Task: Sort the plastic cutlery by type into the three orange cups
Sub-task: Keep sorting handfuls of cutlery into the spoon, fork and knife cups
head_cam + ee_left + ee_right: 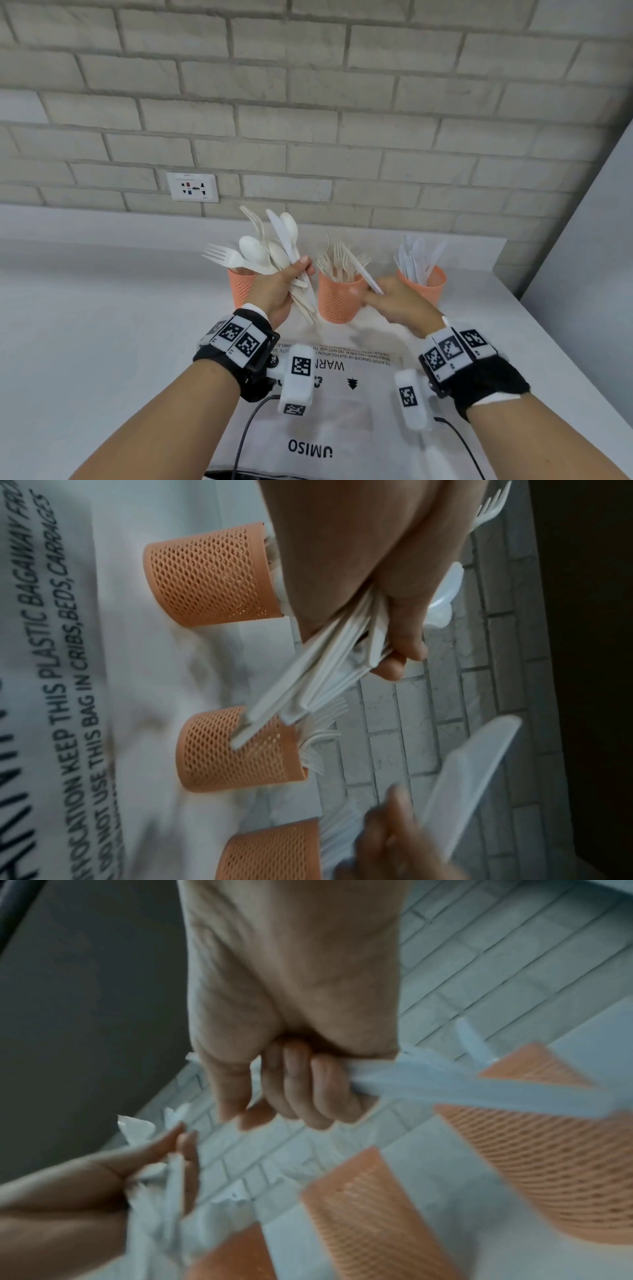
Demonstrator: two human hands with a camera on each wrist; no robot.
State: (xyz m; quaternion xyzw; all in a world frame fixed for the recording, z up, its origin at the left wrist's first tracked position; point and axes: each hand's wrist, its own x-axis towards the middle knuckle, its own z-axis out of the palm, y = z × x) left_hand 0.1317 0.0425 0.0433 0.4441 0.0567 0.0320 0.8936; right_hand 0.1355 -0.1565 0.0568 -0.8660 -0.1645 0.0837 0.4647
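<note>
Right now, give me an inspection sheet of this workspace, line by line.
Surface: white counter.
Job's things: three orange cups; left cup mostly hidden, middle cup holds forks, right cup holds knives.
Clutter: printed plastic bag under the cups.
Grips: left hand grips a mixed cutlery bundle; right hand holds one knife.
Cables: black wristband leads.
Surroundings: brick wall, wall socket.

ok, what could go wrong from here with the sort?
1. The left hand grips a splayed bundle of mixed white plastic cutlery; a piece could slip out.
2. The right hand holds a white plastic knife beside the middle orange mesh cup of forks; it might land there.
</note>
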